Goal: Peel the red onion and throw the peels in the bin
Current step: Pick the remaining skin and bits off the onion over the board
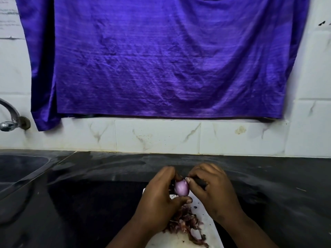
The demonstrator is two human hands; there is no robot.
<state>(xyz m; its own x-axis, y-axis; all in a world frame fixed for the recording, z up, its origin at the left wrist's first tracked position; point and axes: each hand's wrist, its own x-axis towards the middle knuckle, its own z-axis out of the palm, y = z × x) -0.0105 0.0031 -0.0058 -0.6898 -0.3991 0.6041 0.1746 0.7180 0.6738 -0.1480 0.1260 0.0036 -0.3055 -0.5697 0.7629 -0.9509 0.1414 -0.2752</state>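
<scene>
Head view: cradling the red onion (181, 188) in the left hand (162, 196), fingers curled over its far side and thumb pressing beneath it, closed snugly around the bulb. Showing pale purple, glossy flesh on the side facing the camera, most of the dry skin already off there. Pinching at the top right edge of the onion with the right hand (213, 190), thumb and forefinger tips drawn tightly together against the bulb; gripping perhaps a scrap of skin, though too small and blurred to tell. Keeping the other right fingers bent inward, something dark tucked under them, not identifiable. Hovering both hands close together above the far end of a white board (209, 224) lying on the dark countertop (89, 203).

Lying in a loose heap on the board, just below the hands: dry reddish-brown peels (186, 224), some trailing toward the near right edge.

Sitting at the left, set into the counter: a sink (21, 167), with a metal tap (10, 119) fixed to the white tiled wall (157, 136) above it. Hanging across the wall behind the counter: a wide purple cloth (161, 59), creased, its lower hem ending just above the lowest row of tiles.
</scene>
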